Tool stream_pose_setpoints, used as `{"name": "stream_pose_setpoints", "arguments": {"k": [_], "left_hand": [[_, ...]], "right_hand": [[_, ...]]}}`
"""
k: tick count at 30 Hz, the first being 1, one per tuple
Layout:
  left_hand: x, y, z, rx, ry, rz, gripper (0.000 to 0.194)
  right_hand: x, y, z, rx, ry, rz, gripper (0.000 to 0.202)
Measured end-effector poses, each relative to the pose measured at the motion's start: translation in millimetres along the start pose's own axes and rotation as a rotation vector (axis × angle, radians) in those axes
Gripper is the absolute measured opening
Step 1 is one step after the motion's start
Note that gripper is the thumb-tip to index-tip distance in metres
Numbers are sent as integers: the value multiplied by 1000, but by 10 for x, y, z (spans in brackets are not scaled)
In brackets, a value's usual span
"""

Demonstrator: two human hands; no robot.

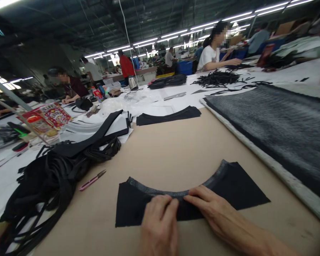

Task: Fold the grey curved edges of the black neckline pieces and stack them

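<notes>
Black fabric panel (188,211) lies on the tan work surface (168,151) toward six o'clock, where uneven pressure could pucker the grey edging strip (180,194), or a sideways tug could skew the curve. Its long axis runs roughly nine to three; the concave edge opens to twelve. Left hand (160,224) and right hand (210,202) rest on it, fingers together; whether either pinches cloth I cannot tell.

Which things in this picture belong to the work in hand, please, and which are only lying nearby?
In the work:
curved black piece, touched by left hand and right hand
probably the similar black pieces beyond

Apparently just lying about:
pink pen
red printed packaging
kettle
</notes>
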State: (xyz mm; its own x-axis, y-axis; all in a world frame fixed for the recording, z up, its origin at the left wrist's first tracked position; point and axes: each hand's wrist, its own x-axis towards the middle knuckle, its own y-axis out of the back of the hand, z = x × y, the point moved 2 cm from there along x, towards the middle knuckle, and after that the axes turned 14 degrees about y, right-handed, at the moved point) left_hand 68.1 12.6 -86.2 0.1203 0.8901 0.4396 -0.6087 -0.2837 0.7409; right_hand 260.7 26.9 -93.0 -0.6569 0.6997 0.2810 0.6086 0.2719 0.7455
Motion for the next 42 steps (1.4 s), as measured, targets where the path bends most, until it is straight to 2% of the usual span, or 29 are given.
{"name": "stream_pose_setpoints", "arguments": {"k": [3, 5, 7, 8, 13, 26, 37, 42], "left_hand": [[239, 290, -278, 87, 248, -55, 23], [391, 374, -410, 67, 414, -264, 28], [488, 387, -473, 59, 510, -439, 32], [517, 379, -485, 63, 535, -490, 33], [572, 321, -492, 66, 648, -585, 23], [632, 247, -477, 256, 614, -480, 16], [651, 230, -520, 246, 636, -505, 18], [688, 225, -572, 261, 601, -534, 20]], "right_hand": [[18, 25, -34, -60, 10, -63, 45], [51, 38, -60, -89, 9, -93, 44], [84, 43, -74, -108, 5, -104, 41], [97, 42, -76, -116, 4, -106, 40], [124, 35, -76, -139, 14, -102, 40], [117, -27, -39, -199, 56, -102, 36], [92, -61, 3, -336, 137, -96, 36], [214, -91, -132, -418, 219, -61, 37]]}}
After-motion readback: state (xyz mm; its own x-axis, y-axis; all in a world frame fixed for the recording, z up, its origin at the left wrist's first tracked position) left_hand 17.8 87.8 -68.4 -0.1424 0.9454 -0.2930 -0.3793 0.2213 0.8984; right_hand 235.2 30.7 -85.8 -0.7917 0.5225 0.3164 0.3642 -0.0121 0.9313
